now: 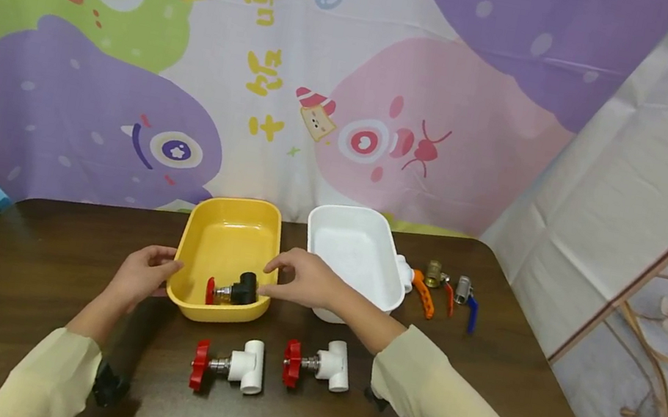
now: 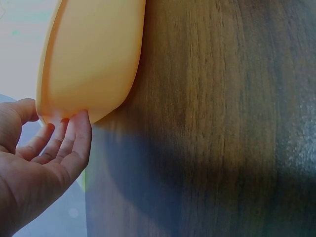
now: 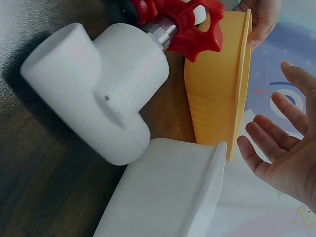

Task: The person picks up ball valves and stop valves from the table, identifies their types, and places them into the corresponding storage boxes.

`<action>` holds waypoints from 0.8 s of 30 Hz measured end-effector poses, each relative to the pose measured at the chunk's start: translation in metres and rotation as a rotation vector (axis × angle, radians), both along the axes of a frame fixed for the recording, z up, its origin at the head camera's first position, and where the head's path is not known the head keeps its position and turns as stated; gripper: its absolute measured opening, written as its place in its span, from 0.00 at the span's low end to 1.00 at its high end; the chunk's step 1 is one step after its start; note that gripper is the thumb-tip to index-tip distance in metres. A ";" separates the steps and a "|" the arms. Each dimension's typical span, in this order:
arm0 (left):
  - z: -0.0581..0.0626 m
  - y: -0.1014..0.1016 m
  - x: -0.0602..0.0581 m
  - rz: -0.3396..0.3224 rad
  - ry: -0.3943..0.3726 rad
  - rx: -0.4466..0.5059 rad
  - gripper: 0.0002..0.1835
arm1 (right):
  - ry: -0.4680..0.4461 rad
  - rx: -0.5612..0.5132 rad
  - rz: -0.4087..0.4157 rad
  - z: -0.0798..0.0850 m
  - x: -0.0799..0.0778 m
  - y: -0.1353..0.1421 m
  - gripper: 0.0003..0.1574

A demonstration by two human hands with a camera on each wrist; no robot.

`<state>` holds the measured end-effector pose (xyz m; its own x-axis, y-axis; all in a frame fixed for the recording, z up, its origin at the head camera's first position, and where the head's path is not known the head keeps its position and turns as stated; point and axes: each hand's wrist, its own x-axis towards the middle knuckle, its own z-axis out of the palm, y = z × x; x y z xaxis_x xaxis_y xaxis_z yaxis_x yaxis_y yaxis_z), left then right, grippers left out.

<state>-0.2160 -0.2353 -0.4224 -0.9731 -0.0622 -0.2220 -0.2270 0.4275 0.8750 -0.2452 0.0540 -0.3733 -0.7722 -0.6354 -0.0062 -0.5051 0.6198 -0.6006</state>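
A yellow plastic basin (image 1: 229, 231) stands on the table. My left hand (image 1: 142, 277) pinches its left rim, thumb at the edge and fingers against the outer wall, as the left wrist view also shows. Inside the basin, near its front, lies a black stop valve (image 1: 243, 289) with a red handwheel. Over the basin's right rim, beside that valve, hovers my right hand (image 1: 303, 279). Its fingers are spread and hold nothing in the right wrist view. Two white stop valves (image 1: 247, 366) with red handwheels lie in front of the basin; one white valve (image 3: 98, 94) looms large in the right wrist view.
Right of the yellow basin stands a white basin (image 1: 353, 249), partly behind my right forearm. Beyond it lie an orange-handled valve (image 1: 424, 295), a brass valve (image 1: 433, 274) with a red lever and a silver valve (image 1: 462, 291) with a blue lever. A cartoon-printed cloth (image 1: 273, 175) hangs behind.
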 end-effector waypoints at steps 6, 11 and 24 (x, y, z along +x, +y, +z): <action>-0.001 -0.001 -0.001 0.001 0.008 0.004 0.29 | -0.014 -0.038 -0.009 -0.001 0.003 0.009 0.25; -0.003 -0.001 -0.002 0.001 0.010 0.011 0.29 | -0.011 -0.048 -0.007 -0.001 0.005 0.016 0.26; -0.003 -0.001 -0.001 0.002 -0.011 -0.006 0.30 | -0.008 -0.043 -0.017 -0.008 0.010 0.031 0.25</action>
<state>-0.2173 -0.2366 -0.4251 -0.9705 -0.0654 -0.2322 -0.2373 0.4325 0.8699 -0.2355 0.0854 -0.3814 -0.7832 -0.6216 0.0150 -0.4897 0.6018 -0.6308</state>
